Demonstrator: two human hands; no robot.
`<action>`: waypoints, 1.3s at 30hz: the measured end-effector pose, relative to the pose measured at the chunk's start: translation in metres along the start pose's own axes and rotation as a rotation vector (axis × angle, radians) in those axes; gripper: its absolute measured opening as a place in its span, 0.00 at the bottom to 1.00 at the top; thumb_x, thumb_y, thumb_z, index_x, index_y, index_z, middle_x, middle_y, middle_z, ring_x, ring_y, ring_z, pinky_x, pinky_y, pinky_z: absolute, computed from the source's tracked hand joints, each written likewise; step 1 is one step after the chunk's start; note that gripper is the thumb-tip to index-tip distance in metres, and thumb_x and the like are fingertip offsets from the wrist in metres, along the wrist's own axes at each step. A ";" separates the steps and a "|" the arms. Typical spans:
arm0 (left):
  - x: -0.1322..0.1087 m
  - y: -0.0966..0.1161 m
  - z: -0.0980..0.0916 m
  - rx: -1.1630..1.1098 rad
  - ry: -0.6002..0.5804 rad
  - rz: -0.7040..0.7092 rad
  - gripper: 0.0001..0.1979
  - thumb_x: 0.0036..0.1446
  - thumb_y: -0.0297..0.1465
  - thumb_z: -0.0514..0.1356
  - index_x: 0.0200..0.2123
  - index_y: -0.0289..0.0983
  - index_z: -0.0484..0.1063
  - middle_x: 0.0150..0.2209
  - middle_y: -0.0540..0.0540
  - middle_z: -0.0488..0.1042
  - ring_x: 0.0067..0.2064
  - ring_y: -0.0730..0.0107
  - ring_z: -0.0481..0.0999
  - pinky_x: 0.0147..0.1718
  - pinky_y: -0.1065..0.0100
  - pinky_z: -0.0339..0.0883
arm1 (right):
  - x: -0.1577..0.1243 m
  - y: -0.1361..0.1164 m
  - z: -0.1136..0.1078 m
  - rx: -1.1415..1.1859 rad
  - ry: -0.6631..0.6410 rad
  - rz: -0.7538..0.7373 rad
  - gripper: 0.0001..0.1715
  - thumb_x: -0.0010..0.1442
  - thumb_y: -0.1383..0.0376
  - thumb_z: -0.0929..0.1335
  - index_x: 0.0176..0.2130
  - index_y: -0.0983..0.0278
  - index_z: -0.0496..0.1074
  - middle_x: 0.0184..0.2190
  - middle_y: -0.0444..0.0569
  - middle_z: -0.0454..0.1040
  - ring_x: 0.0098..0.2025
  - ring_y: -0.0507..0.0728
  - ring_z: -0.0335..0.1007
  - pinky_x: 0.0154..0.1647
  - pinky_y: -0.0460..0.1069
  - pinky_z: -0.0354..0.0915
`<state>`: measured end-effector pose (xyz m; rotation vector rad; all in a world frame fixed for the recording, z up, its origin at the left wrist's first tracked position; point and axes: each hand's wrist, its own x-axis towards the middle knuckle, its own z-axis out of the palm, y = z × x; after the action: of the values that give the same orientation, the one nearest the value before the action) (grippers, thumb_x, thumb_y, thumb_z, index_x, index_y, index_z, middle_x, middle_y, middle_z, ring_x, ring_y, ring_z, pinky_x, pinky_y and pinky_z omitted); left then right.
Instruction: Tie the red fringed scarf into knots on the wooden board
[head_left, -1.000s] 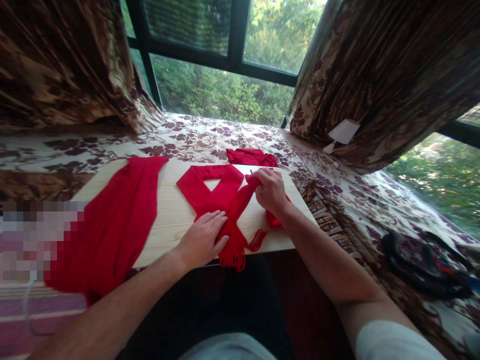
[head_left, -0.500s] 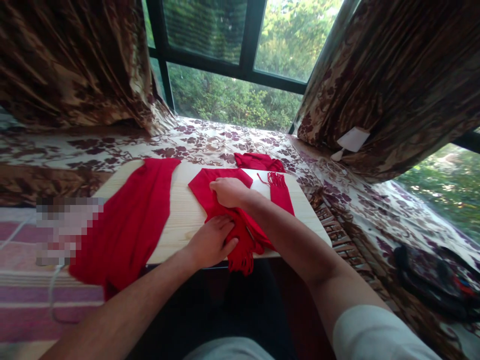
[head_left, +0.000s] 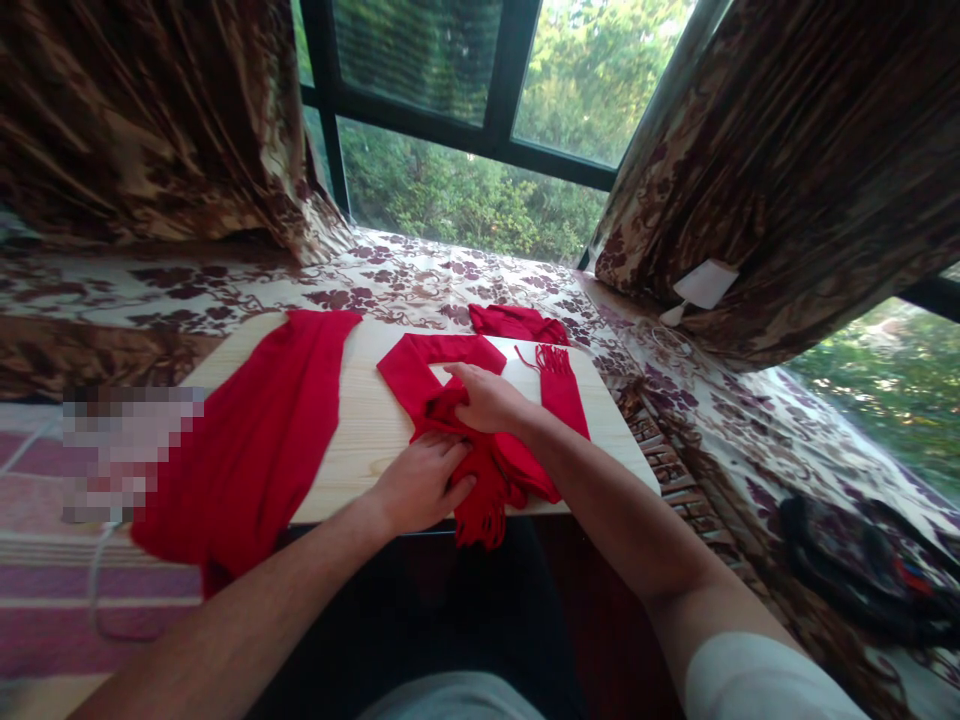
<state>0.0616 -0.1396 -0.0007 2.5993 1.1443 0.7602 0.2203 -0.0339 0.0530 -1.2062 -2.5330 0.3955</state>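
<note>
A red scarf [head_left: 405, 372] with fringed ends lies in a loop on a pale wooden board [head_left: 367, 440]. My left hand [head_left: 427, 480] grips the bunched part near the board's front edge, its fingers over the cloth and the thumb beside the fringe [head_left: 481, 518], which hangs past the edge. Just above it, my right hand [head_left: 487, 398] holds a raised fold of the scarf, with the index finger pointing out. Its fingertips are partly hidden by cloth. Another fringed end [head_left: 553, 358] rests at the board's far right.
A second red cloth [head_left: 262, 430] drapes over the board's left side. More folded red cloth [head_left: 517, 324] lies behind the board on a floral cover [head_left: 420, 270]. A small white lamp [head_left: 703, 285] stands at the right, a black bag [head_left: 862, 570] at the lower right.
My right hand has come back toward me and slightly right, bringing scarf cloth toward the left hand. An opening in the loop now shows bare board. My left hand has stayed in place.
</note>
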 end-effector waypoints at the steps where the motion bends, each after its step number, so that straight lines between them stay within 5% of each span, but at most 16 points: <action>1: 0.000 0.000 0.000 0.000 -0.006 -0.008 0.14 0.64 0.35 0.55 0.49 0.35 0.72 0.45 0.38 0.77 0.49 0.52 0.74 0.52 0.52 0.68 | -0.005 0.004 0.000 0.049 0.013 0.035 0.42 0.51 0.70 0.69 0.64 0.64 0.62 0.61 0.56 0.70 0.61 0.63 0.68 0.61 0.54 0.64; 9: -0.001 0.000 0.001 0.001 -0.018 -0.064 0.18 0.65 0.38 0.55 0.53 0.34 0.68 0.47 0.36 0.76 0.51 0.52 0.74 0.52 0.53 0.68 | -0.033 0.026 0.013 0.255 0.003 0.264 0.40 0.50 0.68 0.72 0.62 0.61 0.64 0.47 0.50 0.79 0.48 0.60 0.76 0.51 0.53 0.69; 16: -0.004 -0.005 0.008 -0.037 0.066 -0.043 0.29 0.66 0.36 0.55 0.67 0.34 0.56 0.54 0.36 0.74 0.53 0.56 0.74 0.54 0.55 0.69 | -0.039 0.020 0.014 0.056 -0.013 0.261 0.32 0.53 0.59 0.73 0.56 0.62 0.69 0.49 0.54 0.77 0.49 0.63 0.74 0.48 0.53 0.67; 24: -0.003 -0.005 0.011 0.150 0.255 -0.149 0.20 0.63 0.35 0.58 0.55 0.31 0.69 0.47 0.35 0.73 0.51 0.50 0.71 0.55 0.50 0.68 | -0.043 0.010 0.020 -0.159 -0.013 0.315 0.28 0.60 0.47 0.67 0.51 0.62 0.72 0.46 0.56 0.74 0.47 0.63 0.73 0.48 0.53 0.65; 32: -0.005 -0.009 0.017 0.201 0.274 -0.228 0.23 0.62 0.36 0.58 0.56 0.28 0.66 0.45 0.33 0.75 0.49 0.49 0.73 0.54 0.51 0.69 | -0.052 0.006 0.043 -0.213 0.232 0.311 0.28 0.61 0.46 0.67 0.50 0.63 0.72 0.44 0.55 0.74 0.48 0.62 0.70 0.52 0.54 0.62; 39: -0.003 -0.009 0.015 0.198 0.272 -0.277 0.27 0.61 0.37 0.59 0.59 0.29 0.64 0.49 0.34 0.75 0.53 0.49 0.72 0.57 0.50 0.67 | -0.055 0.012 0.048 -0.118 0.300 0.294 0.24 0.61 0.51 0.68 0.50 0.63 0.72 0.44 0.54 0.75 0.48 0.61 0.69 0.53 0.53 0.61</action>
<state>0.0622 -0.1356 -0.0184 2.4607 1.6951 1.0022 0.2427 -0.0753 -0.0040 -1.5597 -2.1565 0.1174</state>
